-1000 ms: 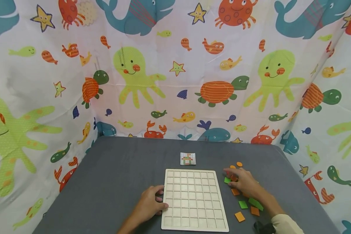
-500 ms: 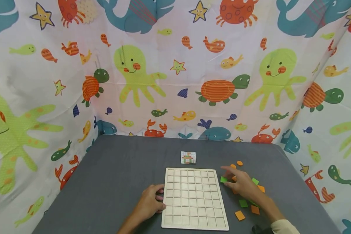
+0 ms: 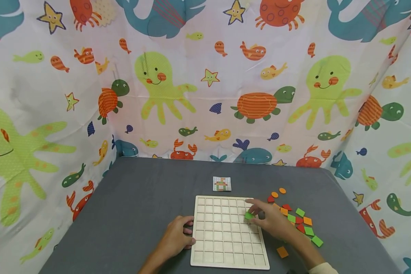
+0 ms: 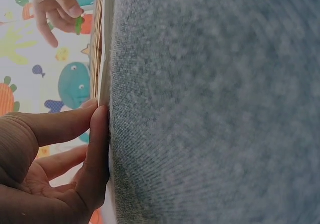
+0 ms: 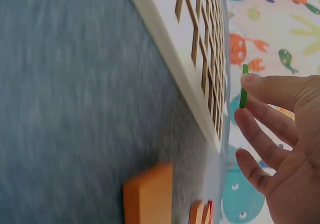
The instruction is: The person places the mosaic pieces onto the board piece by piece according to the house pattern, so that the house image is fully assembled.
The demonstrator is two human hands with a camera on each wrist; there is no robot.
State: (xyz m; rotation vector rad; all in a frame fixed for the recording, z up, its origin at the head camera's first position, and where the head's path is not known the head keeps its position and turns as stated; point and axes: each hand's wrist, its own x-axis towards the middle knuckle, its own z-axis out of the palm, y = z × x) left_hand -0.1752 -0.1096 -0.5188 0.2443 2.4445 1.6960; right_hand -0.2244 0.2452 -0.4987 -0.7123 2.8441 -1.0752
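A pale wooden grid board with square cells lies on the grey cloth. My left hand holds its left edge, thumb and fingertips at the rim; the left wrist view shows this hand close up. Over the board's upper right cells, my right hand pinches a green square tile. In the right wrist view the thumb and a finger grip the thin tile by its faces, above the board, with the other fingers loosely bent.
Right of the board lie several loose tiles: green squares such as one tile, an orange square, red pieces and orange discs. A small printed pattern card lies behind the board. A sea-animal curtain surrounds the table.
My right hand has moved left from the loose tiles to over the board, bringing the green tile along. More of the pile shows now. My left hand stays at the board's left edge.
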